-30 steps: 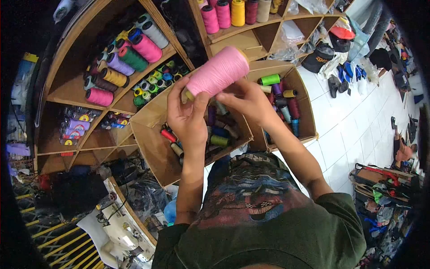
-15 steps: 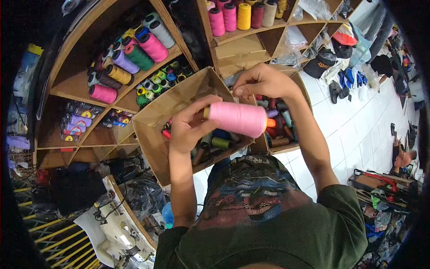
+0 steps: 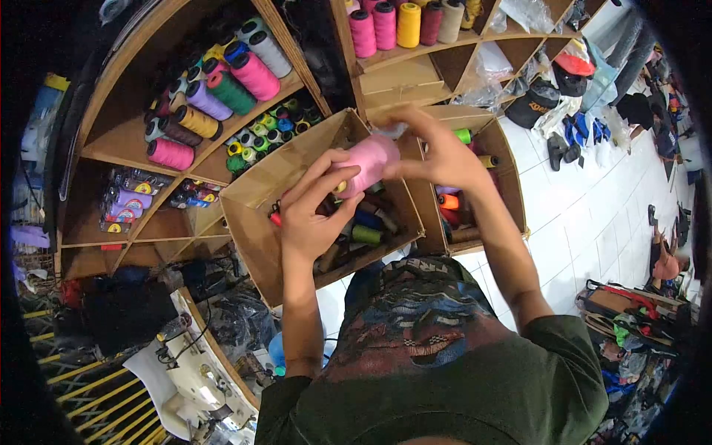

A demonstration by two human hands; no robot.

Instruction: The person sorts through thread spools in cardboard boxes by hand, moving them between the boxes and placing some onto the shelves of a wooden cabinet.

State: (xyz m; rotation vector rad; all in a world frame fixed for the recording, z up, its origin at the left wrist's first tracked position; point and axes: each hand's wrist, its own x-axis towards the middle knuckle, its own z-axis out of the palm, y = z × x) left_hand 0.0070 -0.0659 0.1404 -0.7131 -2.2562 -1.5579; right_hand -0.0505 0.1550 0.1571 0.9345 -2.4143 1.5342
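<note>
A pink thread cone is held above the left cardboard box, slightly blurred. My left hand has its fingers wrapped around the cone's lower left end. At the cone's upper right end is my right hand, fingers curved and apart, with something pale and see-through near its fingertips. Whether that hand grips anything is blurred. Below the cone, several spools lie in the left box, a green one among them.
A second cardboard box with spools stands right of the first. Wooden shelves with thread cones curve along the left and top. A sewing machine is at the lower left. Caps lie on the white tiled floor.
The pink cone has turned and shifted up and left, its far end now pointing toward the upper right. My right hand has opened from a pinch and come to the cone's end.
</note>
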